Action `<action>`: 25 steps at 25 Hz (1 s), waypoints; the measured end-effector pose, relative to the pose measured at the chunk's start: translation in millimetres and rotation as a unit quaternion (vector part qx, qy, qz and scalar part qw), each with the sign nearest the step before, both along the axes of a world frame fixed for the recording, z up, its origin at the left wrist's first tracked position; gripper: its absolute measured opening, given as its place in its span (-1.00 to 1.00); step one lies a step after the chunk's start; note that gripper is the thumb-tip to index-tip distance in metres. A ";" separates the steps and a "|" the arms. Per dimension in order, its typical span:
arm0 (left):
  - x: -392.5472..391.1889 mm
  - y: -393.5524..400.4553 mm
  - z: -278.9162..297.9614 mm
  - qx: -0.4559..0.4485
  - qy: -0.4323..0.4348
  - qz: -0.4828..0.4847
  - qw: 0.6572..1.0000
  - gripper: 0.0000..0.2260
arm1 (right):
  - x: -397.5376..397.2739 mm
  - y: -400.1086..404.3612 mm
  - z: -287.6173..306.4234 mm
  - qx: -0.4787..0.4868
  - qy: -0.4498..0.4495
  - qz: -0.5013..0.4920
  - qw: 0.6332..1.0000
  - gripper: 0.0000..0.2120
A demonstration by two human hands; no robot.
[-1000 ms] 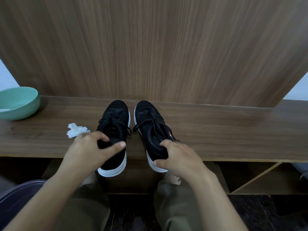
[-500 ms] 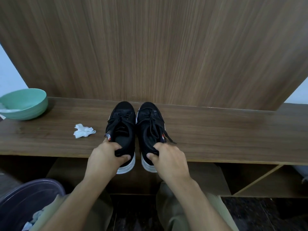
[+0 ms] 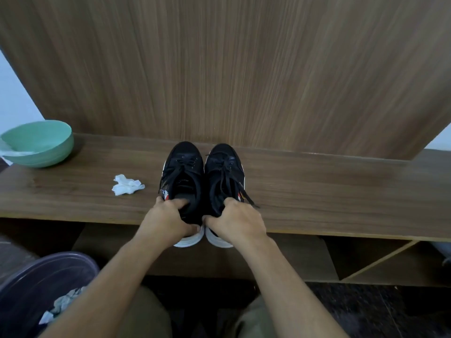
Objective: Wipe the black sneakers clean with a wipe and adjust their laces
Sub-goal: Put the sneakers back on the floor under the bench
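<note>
Two black sneakers with white soles stand side by side on the wooden shelf, toes toward the back panel, heels at the front edge. My left hand grips the heel collar of the left sneaker, fingers inside the opening. My right hand grips the heel of the right sneaker the same way. Black laces run loose over both; one lace end trails onto the shelf at the right. A crumpled white wipe lies on the shelf left of the shoes.
A green bowl stands at the shelf's far left. A dark bin holding used wipes sits at lower left by my knee. A tall wood panel rises behind the shelf. Open compartments lie under the shelf at right.
Both sneakers have been pushed back and brought together, now parallel and touching. My hands moved from the shoes' sides to their heels.
</note>
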State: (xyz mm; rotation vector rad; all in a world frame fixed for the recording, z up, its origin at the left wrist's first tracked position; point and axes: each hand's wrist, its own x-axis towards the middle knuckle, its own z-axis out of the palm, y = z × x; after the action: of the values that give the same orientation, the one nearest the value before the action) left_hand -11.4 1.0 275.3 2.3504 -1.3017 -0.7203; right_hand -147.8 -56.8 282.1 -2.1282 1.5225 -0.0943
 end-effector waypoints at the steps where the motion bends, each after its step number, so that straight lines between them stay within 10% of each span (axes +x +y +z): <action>1: 0.8 -1.7 -0.5 0.006 -0.013 -0.008 1.000 -0.40 | 1.0 -2.5 -1.3 0.007 0.009 0.000 1.000 -0.48; 7: 1.0 -1.2 -10.4 0.008 -0.035 -0.010 0.999 -0.58 | 0.2 7.4 -4.2 -0.026 0.046 -0.004 0.999 -0.45; 14: -6.2 -0.6 0.3 0.024 -0.030 0.020 0.999 -0.33 | 10.7 6.5 17.5 0.035 0.146 0.012 0.989 -0.46; 25: -2.1 2.5 3.6 0.070 -0.023 0.002 0.997 -0.73 | 9.3 9.9 18.7 0.106 0.084 -0.029 0.990 -0.61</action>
State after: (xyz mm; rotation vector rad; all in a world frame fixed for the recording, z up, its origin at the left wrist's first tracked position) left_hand -13.5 3.6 278.9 2.4935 -1.3050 -0.7844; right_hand -138.5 -46.9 300.8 -1.9641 1.6108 0.2220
